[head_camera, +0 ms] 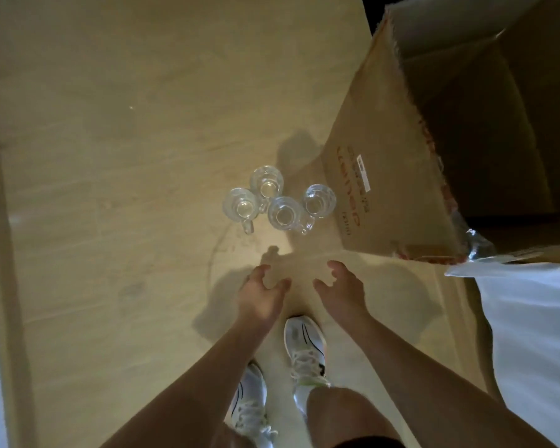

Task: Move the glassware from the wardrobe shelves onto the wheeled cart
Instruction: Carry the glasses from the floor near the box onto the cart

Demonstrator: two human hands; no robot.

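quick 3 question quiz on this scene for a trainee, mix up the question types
1. How many glass mugs stand on the floor?
2. True or false: the left hand is gripping a mug.
3. Multiple choice: the open cardboard box lies where, in the picture, relative to the mugs? A) to their left B) to their right C) below them, by the shoes

Key
1. Four, grouped close together, upright.
2. False: both the left hand and the right hand hang above the floor with fingers loosely curled, holding nothing.
3. B
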